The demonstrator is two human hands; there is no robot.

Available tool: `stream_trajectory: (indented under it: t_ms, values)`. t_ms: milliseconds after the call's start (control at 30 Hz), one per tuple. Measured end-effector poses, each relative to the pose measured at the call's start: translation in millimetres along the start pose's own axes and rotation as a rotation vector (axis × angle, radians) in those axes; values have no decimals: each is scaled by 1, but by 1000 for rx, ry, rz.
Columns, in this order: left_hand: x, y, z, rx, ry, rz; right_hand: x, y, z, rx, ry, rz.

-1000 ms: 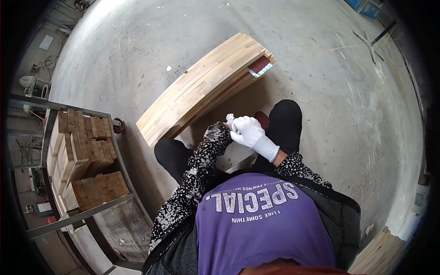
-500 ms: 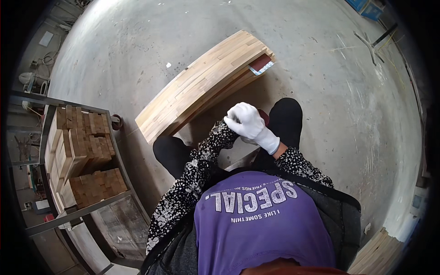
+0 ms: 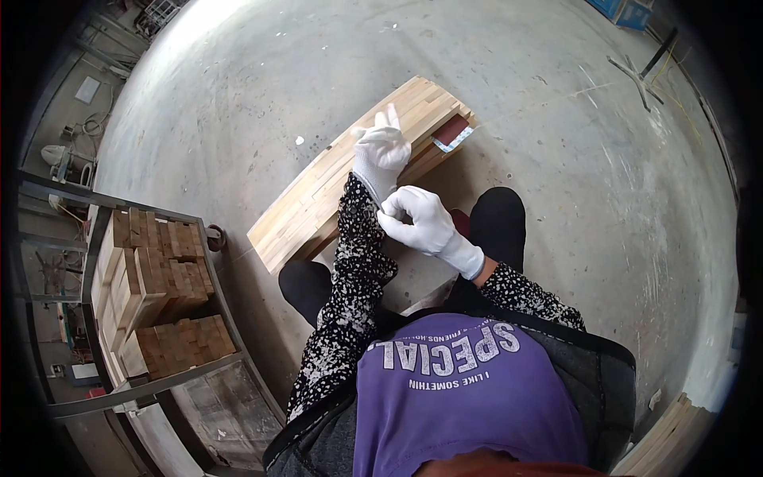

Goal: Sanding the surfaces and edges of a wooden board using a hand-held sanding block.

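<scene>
My left hand (image 3: 381, 151), in a white knit glove, is raised with its fingers apart, above a stack of pale wooden boards (image 3: 318, 187) made of glued strips. My right hand (image 3: 429, 224), also white-gloved, pinches the cuff edge of the left glove at the wrist, beside the black-and-white speckled sleeve (image 3: 348, 278). A dark red sheet (image 3: 451, 132) with a blue-and-white edge lies at the right end of the boards. Behind my right hand, a small dark red thing shows only in part.
At left stands a metal-framed cart (image 3: 238, 334) on a caster (image 3: 216, 238), loaded with stacked wood blocks (image 3: 187, 346). More wooden boards (image 3: 664, 441) lie at lower right. A metal stand (image 3: 640, 79) and a blue box (image 3: 624, 12) are at far right on the concrete floor.
My left hand has come out from behind the right one and risen forward over the boards, its fingers spread. My right hand is now at the left wrist.
</scene>
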State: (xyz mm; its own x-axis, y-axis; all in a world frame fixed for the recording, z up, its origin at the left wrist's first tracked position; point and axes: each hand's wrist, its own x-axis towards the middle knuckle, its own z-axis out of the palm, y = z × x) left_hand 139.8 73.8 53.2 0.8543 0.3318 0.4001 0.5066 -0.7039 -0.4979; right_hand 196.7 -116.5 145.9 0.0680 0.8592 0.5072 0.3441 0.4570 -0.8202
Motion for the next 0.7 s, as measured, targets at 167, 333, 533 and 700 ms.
stream_trajectory:
  t_ms: [167,333,533,700]
  values:
    - [23,-20,-9,-313,398,-19,3,-4,-4,1,12,-12]
    - [40,-28,-49,-106,147,-386,7,0,-7,97,75,88]
    - [63,-34,-78,-2047,693,-524,8,3,-8,286,83,231]
    - [73,-66,-79,-2251,686,-679,13,3,-9,404,88,344]
